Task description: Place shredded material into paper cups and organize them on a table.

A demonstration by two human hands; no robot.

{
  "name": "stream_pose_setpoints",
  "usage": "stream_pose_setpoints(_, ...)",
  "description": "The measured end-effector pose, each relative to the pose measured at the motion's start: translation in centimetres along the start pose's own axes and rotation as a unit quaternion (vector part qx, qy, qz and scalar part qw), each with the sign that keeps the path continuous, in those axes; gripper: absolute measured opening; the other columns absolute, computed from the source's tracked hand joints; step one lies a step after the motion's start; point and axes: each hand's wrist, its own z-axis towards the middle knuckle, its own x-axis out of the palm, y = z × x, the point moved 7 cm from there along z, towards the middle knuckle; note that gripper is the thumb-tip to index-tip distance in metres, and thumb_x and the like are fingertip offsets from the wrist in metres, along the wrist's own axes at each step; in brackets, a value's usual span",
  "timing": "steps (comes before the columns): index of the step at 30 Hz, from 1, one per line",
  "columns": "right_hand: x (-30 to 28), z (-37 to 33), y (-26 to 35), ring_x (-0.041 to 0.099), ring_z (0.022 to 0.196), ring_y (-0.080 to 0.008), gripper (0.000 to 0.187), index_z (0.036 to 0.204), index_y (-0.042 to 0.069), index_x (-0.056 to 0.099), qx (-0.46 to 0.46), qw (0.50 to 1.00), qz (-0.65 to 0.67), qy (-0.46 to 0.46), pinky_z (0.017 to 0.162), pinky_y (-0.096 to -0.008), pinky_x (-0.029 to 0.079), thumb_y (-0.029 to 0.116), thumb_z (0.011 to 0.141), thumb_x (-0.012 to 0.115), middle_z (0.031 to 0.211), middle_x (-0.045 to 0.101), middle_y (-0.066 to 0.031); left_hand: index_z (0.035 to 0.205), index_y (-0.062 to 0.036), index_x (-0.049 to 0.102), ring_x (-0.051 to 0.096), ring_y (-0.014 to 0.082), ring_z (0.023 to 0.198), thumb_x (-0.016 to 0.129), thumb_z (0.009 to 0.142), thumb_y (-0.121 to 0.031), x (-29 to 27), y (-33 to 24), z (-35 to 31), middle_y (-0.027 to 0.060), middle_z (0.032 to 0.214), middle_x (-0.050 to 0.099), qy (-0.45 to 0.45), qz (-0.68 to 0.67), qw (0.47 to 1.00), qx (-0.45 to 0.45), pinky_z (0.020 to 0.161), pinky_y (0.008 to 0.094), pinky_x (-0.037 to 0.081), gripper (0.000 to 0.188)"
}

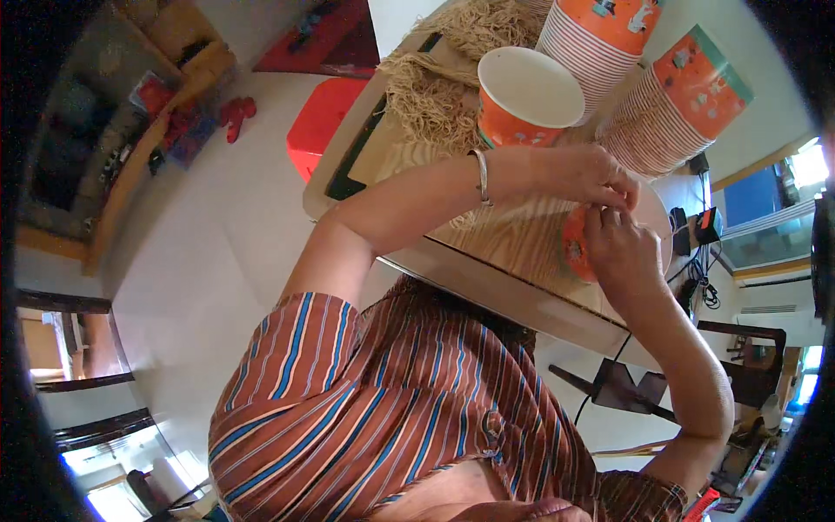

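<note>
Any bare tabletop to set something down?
Main patch: wood-grain table between left forearm, near edge and orange bowl, bar a few strands. Smaller one: between left forearm and noodles. Crowded: far side, with noodles, open bowl and two bowl stacks; also around left hand and right hand at the orange bowl.

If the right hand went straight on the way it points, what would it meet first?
The right hand would probably meet the left hand first, with the open paper cup beyond; depth between the hands is hard to judge.
</note>
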Motion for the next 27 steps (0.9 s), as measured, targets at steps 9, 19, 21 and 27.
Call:
stream_pose_setpoints(9,3.4,0.1,-4.5,0.063,0.064,-0.0347,0.026,0.082,-0.002,0.059,0.151,0.919,0.321,0.174,0.060,-0.0436,0.050,0.024,0.086,0.057,0.072,0.062,-0.0229,0.095,-0.0068,0.062,0.063,0.0270,0.081,0.063,0.085,-0.019,-0.1,0.5,-1.8,0.0113,0.087,0.065,-0.145,0.058,0.988,-0.020,0.071,0.0368,0.050,0.015)
stream_pose_setpoints(19,7.5,-2.6,-4.2,0.034,0.042,-0.0044,0.027,0.069,0.012,0.053,0.324,0.393,0.805,0.304,0.036,-0.0219,0.023,0.028,0.090,0.059,0.055,0.041,0.0057,0.094,-0.0109,0.060,0.059,0.0261,0.081,0.067,0.078,-0.014,1.3,-5.7,-5.5,0.0073,0.089,0.058,-0.214,0.293,0.919,0.156,0.069,0.0374,0.050,0.018)
stream_pose_setpoints(21,7.6,-2.6,-4.0,0.034,0.042,-0.0040,0.027,0.071,0.011,0.053,0.331,0.372,0.819,0.284,0.035,-0.0214,0.022,0.029,0.091,0.058,0.055,0.041,0.0059,0.092,-0.0106,0.061,0.059,0.0257,0.081,0.066,0.079,-0.015,1.8,-6.4,-5.4,0.0066,0.089,0.058,-0.200,0.320,0.913,0.156,0.069,0.0372,0.050,0.016)
stream_pose_setpoints(27,7.8,-2.7,-3.5,0.035,0.042,-0.0033,0.026,0.076,0.010,0.054,0.312,0.370,0.833,0.268,0.035,-0.0209,0.023,0.029,0.094,0.054,0.057,0.043,0.0058,0.086,-0.0086,0.062,0.059,0.0240,0.081,0.064,0.074,-0.015,3.0,-7.3,-4.8,0.0060,0.087,0.057,-0.169,0.345,0.906,0.180,0.069,0.0366,0.050,0.013)
